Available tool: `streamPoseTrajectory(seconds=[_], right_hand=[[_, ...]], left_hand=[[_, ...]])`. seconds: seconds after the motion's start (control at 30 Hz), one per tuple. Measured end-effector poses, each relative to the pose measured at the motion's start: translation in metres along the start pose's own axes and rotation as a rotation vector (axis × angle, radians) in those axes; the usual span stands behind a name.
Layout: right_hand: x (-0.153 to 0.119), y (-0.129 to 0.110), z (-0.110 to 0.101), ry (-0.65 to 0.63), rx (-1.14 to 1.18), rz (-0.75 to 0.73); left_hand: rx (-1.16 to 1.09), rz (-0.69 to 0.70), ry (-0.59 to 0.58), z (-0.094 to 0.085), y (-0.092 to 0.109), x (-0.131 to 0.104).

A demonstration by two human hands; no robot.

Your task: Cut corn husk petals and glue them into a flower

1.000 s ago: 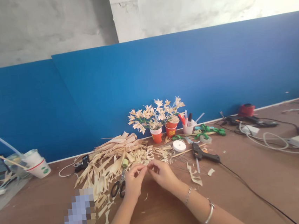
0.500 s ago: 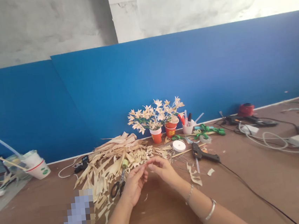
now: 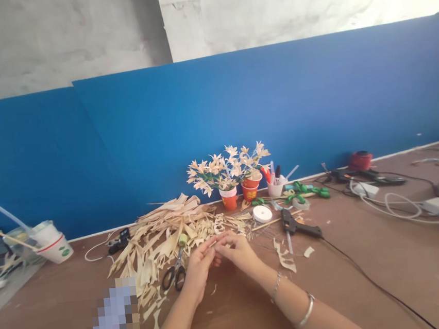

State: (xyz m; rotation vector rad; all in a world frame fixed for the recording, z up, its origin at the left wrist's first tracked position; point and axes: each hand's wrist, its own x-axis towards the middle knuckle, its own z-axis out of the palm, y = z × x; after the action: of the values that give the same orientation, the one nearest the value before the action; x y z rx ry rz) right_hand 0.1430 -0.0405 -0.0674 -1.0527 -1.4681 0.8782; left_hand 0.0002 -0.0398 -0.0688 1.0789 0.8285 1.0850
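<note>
Closest to me there's a blocked-out, pixelated item (image 3: 110,320) lying on the brown table (image 3: 234,318), lower left, plus two silvery bracelets (image 3: 306,310) on the right forearm. Left hand (image 3: 198,272) and right hand (image 3: 238,253) meet fingertip to fingertip over the table, both with thumb and index pinched pretty much closed; if there's something between them it's too tiny to make out, so can't tell. Black-handled scissors (image 3: 174,276) sit just beside the left hand, blades pointing away under a small green roll (image 3: 183,239). The big messy pile of dried husk strips (image 3: 152,238) spreads out just past the hands and off to the left. Over on the right there's a black glue gun (image 3: 301,226) on its side, its cord trailing toward me, and a white spool (image 3: 262,213) near its nozzle end. Behind that, pale husk-looking flowers (image 3: 229,166) stand in red and white paper cups (image 3: 229,200), next to a little pen cup (image 3: 275,189) and some green tape or ribbon (image 3: 303,190). Way at the back it's a blue partition (image 3: 214,108), then a bare grey wall (image 3: 75,33).
</note>
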Motion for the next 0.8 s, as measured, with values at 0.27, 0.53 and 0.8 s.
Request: streamPoseTrajectory(seconds=[0.27, 0.53, 0.8], right_hand=[[-0.002, 0.01, 0.006, 0.024, 0.017, -0.019], [0.004, 0.009, -0.001, 0.08, -0.025, -0.023], [0.001, 0.0, -0.003, 0.051, -0.103, -0.079]], left_hand=[[-0.003, 0.003, -0.066, 0.002, 0.003, -0.003], [0.133, 0.002, 0.033, 0.005, -0.001, -0.002], [0.431, 0.163, 0.094, 0.002, -0.005, 0.001]])
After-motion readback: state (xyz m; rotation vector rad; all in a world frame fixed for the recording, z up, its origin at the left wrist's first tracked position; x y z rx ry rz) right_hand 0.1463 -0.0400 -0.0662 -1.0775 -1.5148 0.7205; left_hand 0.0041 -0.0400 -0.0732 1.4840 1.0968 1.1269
